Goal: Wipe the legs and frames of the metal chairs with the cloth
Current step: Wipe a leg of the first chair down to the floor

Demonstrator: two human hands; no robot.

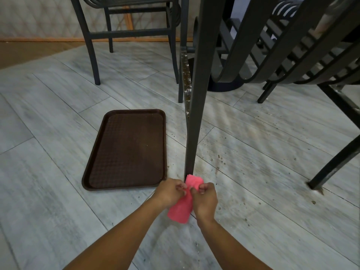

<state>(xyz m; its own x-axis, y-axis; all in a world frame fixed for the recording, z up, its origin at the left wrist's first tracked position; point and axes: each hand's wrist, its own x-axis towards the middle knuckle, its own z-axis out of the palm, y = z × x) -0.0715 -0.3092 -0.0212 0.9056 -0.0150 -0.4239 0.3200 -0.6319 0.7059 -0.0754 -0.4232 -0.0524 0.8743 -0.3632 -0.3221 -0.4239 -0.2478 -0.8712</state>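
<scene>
Our left hand point(171, 190) and right hand point(205, 197) pinch the pink fluffy cloth point(182, 206) around the dark metal chair leg point(191, 133)'s foot; next, we judge, wiping upward over its grime.

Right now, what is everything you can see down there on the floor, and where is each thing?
Pink terry cloth: one, pink, wrapped round the foot of the near leg, held in both hands.
Dark grey metal chair leg: one, dark grey, centre, with pale crusted dirt along its left edge higher up.
Other dark metal chairs: at least two, dark grey; one at the back left, one slatted at the right.
Brown plastic tray: one, brown, flat on the floor left of the leg.
Pale plank floor: grey-white, with brown specks at the right.
Left hand: grip on the cloth, left of the leg.
Right hand: grip on the cloth, right of the leg.
</scene>
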